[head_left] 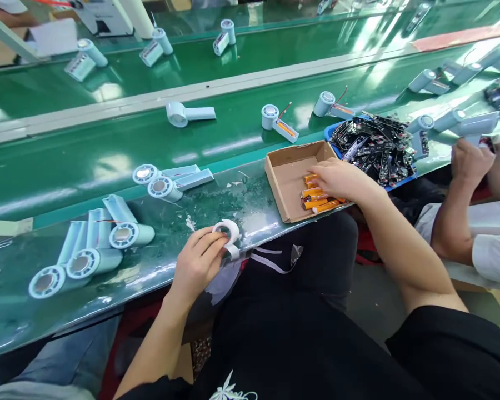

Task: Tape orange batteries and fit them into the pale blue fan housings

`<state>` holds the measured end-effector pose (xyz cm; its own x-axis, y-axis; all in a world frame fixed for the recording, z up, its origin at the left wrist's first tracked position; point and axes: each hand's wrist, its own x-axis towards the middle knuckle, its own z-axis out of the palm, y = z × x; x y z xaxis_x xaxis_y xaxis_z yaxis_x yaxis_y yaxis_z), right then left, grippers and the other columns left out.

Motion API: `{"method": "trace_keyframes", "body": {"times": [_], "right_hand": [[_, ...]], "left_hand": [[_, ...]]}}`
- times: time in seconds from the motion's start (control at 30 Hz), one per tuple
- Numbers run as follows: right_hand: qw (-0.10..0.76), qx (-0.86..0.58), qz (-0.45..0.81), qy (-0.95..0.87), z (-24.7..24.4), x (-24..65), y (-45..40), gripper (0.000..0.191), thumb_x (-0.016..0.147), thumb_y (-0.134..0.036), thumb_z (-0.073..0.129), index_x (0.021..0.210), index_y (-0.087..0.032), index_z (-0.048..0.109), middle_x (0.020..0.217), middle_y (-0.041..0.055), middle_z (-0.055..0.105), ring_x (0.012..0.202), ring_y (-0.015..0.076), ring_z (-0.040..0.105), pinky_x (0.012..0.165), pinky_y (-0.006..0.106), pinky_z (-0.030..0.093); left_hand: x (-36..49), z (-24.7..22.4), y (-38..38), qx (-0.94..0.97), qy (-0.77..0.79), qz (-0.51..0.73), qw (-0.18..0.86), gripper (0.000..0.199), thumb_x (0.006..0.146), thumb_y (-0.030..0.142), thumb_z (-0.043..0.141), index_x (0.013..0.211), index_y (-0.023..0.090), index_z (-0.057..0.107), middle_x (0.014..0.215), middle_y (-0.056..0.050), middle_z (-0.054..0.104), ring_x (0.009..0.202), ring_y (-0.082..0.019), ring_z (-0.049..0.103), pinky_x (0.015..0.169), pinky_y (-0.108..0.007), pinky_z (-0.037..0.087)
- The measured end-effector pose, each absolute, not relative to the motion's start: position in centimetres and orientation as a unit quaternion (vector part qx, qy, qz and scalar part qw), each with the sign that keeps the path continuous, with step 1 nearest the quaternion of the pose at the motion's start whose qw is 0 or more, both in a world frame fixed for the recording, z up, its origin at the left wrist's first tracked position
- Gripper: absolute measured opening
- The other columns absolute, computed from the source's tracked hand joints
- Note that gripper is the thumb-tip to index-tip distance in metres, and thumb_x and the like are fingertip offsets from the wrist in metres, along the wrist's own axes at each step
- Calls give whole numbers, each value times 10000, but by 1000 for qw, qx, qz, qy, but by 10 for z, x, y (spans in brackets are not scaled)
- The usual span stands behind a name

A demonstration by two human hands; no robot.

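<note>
My left hand (pixel 199 260) is closed around a roll of white tape (pixel 229 229) at the table's front edge, a loose end hanging down from it. My right hand (pixel 337 176) reaches into a shallow cardboard box (pixel 277 191), over several orange battery cells (pixel 312 195). Its fingertips are bent down at the cells, and whether they grip one is hidden. Left of the tape lie several light-blue handheld fan housings (pixel 125 236) with round grilled ends and flat handles. Two more housings (pixel 164 188) rest just beyond them.
A blue tray (pixel 330 133) heaped with black circuit boards (pixel 377 147) stands against the box's right side. Behind, a green conveyor (pixel 120 130) carries fan housings (pixel 270 118), some with orange cells inside. A co-worker's hands (pixel 473 161) hold a housing at the right.
</note>
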<state>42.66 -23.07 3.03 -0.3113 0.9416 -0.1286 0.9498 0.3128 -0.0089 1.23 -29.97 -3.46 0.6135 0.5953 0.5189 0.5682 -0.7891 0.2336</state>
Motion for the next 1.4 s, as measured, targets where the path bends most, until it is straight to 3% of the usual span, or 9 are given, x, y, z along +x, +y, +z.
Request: {"method": "trace_keyframes", "body": {"times": [0.1,0.23,0.47,0.57,0.67,0.77,0.87,1.3,1.4], "right_hand": [[135,570,-46,809,10,441,-205,347,1043,-233,493,1289,-125,713,1221,198,670,1105,334,629,953,406,477],[109,576,-75,807,-2,441,-199,308,1047,-234,487,1197,-111,726,1207,203,646,1113,330,594,980,418,460],[-255,651,-184,690,-7,442,-216,404,987,-303,582,1347,-123,611,1159,135,680,924,232,640,886,379,545],[-341,631,-286,636,-11,440,-228,371,1024,-410,542,1303,-180,624,1139,99,720,915,218,689,823,352,583],[-247,640,-298,664,-8,428,-233,319,1040,-420,545,1234,-193,658,1097,94,760,948,242,718,848,358,581],[-40,683,-173,708,-2,406,-229,251,1031,-322,557,1106,-137,708,1055,155,756,968,291,709,889,380,543],[53,666,-47,743,3,384,-223,291,1054,-249,481,1087,-80,716,1111,220,711,1070,321,672,932,376,509],[119,649,7,752,6,344,-210,415,1008,-50,299,1175,-5,676,1164,318,644,1072,385,654,789,417,523],[26,652,-20,758,10,359,-203,341,1022,-140,380,1170,-58,677,1189,268,663,1032,369,685,854,479,533]], "left_hand": [[22,-37,-301,900,317,296,41,312,937,41,632,1217,174,666,1147,-109,741,1191,-295,639,1001,-481,591],[38,-39,-302,903,303,298,70,316,947,53,603,1225,187,675,1150,-107,739,1206,-293,639,1014,-484,597],[55,-35,-308,904,281,304,107,320,932,32,614,1211,178,668,1151,-105,736,1209,-297,635,1001,-469,612],[59,-33,-307,902,275,312,115,331,930,24,612,1216,183,664,1147,-102,736,1203,-293,639,997,-471,614],[64,-33,-305,902,270,313,122,311,939,38,617,1209,187,657,1132,-99,735,1194,-290,640,986,-471,619],[72,-33,-303,906,266,305,124,280,942,45,625,1192,168,649,1120,-106,733,1185,-292,636,982,-470,621],[78,-32,-303,911,256,302,119,283,936,41,632,1191,163,648,1129,-109,732,1185,-297,635,990,-475,619],[60,-33,-321,912,271,284,119,297,952,56,610,1204,199,673,1154,-99,746,1210,-293,650,992,-488,619],[55,-39,-330,900,281,306,136,298,951,56,607,1201,202,676,1173,-96,743,1237,-292,642,1011,-492,615]]}}
